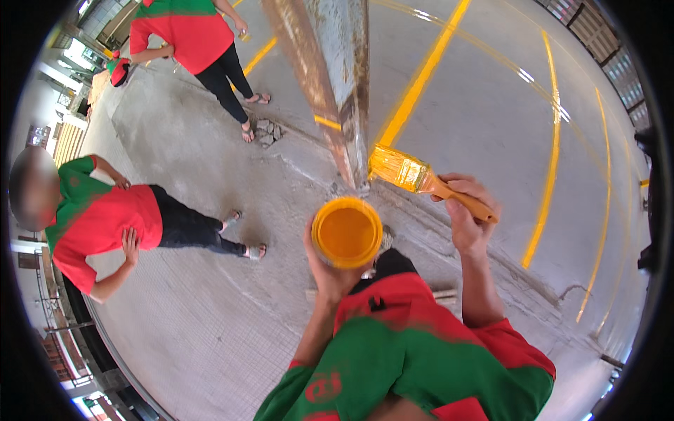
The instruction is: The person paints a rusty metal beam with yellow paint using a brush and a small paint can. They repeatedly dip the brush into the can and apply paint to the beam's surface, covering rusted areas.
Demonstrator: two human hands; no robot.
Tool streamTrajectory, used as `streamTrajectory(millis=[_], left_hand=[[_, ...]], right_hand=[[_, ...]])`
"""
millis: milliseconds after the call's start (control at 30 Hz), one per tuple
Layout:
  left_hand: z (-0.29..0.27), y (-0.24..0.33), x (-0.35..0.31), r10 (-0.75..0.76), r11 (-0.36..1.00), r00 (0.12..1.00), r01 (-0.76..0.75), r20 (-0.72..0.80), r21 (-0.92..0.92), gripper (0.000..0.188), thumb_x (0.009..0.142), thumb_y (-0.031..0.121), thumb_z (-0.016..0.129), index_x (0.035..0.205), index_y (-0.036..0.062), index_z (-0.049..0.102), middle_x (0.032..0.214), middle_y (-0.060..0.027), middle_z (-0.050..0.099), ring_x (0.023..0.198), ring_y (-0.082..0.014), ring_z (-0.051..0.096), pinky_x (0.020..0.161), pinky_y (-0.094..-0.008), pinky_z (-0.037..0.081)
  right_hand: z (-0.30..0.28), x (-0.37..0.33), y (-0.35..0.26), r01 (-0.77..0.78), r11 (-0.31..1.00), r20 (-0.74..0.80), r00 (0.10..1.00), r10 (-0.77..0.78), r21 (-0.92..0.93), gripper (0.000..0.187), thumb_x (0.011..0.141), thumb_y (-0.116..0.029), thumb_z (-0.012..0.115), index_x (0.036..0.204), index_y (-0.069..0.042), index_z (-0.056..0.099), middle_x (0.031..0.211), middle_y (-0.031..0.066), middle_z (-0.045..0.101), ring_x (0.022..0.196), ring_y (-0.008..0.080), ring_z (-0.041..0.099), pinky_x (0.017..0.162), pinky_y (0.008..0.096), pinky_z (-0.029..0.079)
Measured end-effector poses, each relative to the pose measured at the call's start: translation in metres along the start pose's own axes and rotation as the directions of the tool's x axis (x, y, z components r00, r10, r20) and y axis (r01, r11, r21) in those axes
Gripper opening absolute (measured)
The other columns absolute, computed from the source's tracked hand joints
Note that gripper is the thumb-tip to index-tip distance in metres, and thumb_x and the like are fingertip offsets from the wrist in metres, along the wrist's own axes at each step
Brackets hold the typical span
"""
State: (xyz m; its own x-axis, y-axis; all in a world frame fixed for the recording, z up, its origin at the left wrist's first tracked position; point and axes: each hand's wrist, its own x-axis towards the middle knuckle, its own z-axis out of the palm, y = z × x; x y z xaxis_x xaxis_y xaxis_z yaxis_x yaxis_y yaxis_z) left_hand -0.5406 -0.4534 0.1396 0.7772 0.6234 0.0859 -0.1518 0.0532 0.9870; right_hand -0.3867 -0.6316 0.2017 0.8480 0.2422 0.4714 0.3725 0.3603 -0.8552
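My left hand [328, 270] is wrapped round a yellow paint can [320, 256], held upright in front of my chest. Orange-yellow paint [347, 234] shows inside it. In my right hand [467, 210] is a paintbrush [439, 186], gripped by its wooden handle. Its wide bristles are coated in wet yellow paint and point left, close to the foot of a rusty metal post [344, 98]. Whether the bristles touch the post, I cannot tell. A short yellow mark [328, 123] crosses the post low down. Beyond the brush, a yellow line [425, 77] runs away over the grey floor.
More yellow lines [551, 161] cross the floor on the right. A person [112, 217] stands at the left, hands at the waist, and another person [186, 35] stands farther back. Broken concrete bits [267, 132] lie left of the post. A raised floor seam [484, 249] runs below my right arm.
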Motion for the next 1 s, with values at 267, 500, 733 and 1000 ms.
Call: streamTrajectory(millis=[267,500,733,1000], left_hand=[[-0.031,-0.048,0.028,0.130,0.916,0.988,-0.151,0.080,0.372,0.132,0.053,0.021,0.100,0.154,0.0030,0.015,0.146,-0.0175,0.044,0.135,-0.0312,0.048,0.115,-0.0460,0.036],[-0.056,-0.068,0.033,0.062,0.911,0.990,-0.108,0.127,0.398,0.139,0.051,0.039,0.100,0.155,0.0061,0.014,0.154,-0.0183,0.032,0.137,-0.0330,0.045,0.116,-0.0481,0.039],[-0.059,-0.076,0.049,0.170,0.794,0.964,-0.256,0.204,0.551,0.136,0.055,0.052,0.095,0.155,0.0077,0.016,0.150,-0.0173,0.033,0.141,-0.0370,0.037,0.118,-0.0526,0.032],[-0.057,-0.082,0.058,0.162,0.821,0.960,-0.259,0.227,0.508,0.136,0.054,0.054,0.096,0.155,0.0077,0.017,0.150,-0.0175,0.033,0.141,-0.0379,0.037,0.118,-0.0538,0.032]], right_hand=[[0.017,0.040,0.145,0.042,0.953,-0.150,0.984,-0.091,-0.301,0.019,0.083,0.009,0.074,0.102,0.005,0.072,0.110,0.0211,0.073,0.095,0.0199,0.070,0.080,0.0282,0.056],[0.025,0.058,0.203,0.158,0.940,-0.179,0.959,-0.219,-0.302,0.016,0.084,0.008,0.075,0.099,0.005,0.072,0.107,0.0241,0.073,0.100,0.0252,0.071,0.084,0.0298,0.056],[0.030,0.066,0.215,0.208,0.905,-0.147,0.949,-0.279,-0.372,0.016,0.083,0.009,0.074,0.098,0.005,0.071,0.105,0.0264,0.073,0.097,0.0269,0.072,0.083,0.0318,0.056],[0.028,0.068,0.221,0.238,0.856,-0.169,0.923,-0.347,-0.458,0.017,0.080,0.011,0.075,0.095,0.006,0.071,0.099,0.0246,0.074,0.089,0.0273,0.074,0.077,0.0313,0.058]])
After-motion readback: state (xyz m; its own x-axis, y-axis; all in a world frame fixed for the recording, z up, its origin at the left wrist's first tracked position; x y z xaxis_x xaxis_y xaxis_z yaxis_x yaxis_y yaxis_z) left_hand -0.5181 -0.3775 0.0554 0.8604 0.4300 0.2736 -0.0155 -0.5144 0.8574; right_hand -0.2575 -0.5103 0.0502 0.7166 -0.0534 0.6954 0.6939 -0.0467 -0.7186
